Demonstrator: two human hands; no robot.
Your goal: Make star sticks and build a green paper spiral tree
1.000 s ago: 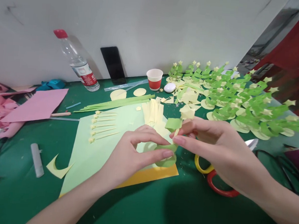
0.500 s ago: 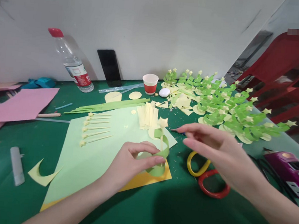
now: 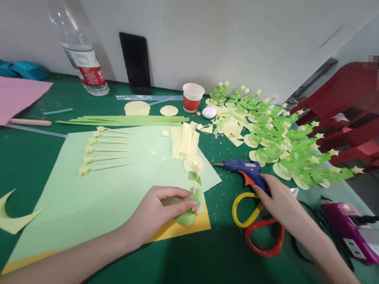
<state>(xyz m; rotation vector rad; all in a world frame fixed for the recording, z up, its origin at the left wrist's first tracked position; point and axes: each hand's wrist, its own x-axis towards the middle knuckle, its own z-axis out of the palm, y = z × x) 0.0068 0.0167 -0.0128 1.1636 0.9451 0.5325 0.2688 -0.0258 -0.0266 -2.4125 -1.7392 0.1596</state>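
Between the thumb and fingers of my left hand (image 3: 163,216) is a paper flower (image 3: 196,165) with a pale star top, a thin stem and a curled green strip, above the light green sheet (image 3: 136,199). My right hand (image 3: 275,195) has its fingers around the handle of a blue glue gun (image 3: 244,169) with an orange trigger, lying on the table with its nozzle to the left. Scissors (image 3: 263,236) with one yellow and one red loop lie below the glue gun. Several star-tipped stems (image 3: 107,161) rest on the green sheet.
Finished paper plants (image 3: 293,140) crowd the right back. A paper cup (image 3: 192,101), a phone (image 3: 135,64) and a water bottle (image 3: 85,57) stand along the wall. A purple power strip (image 3: 355,233) with cables sits at right. Green strips (image 3: 122,120) lie behind the sheet.
My right hand has come down and back toward me, closing on the glue gun it was hovering over. My left hand still pinches the paper flower. The view has shifted somewhat.
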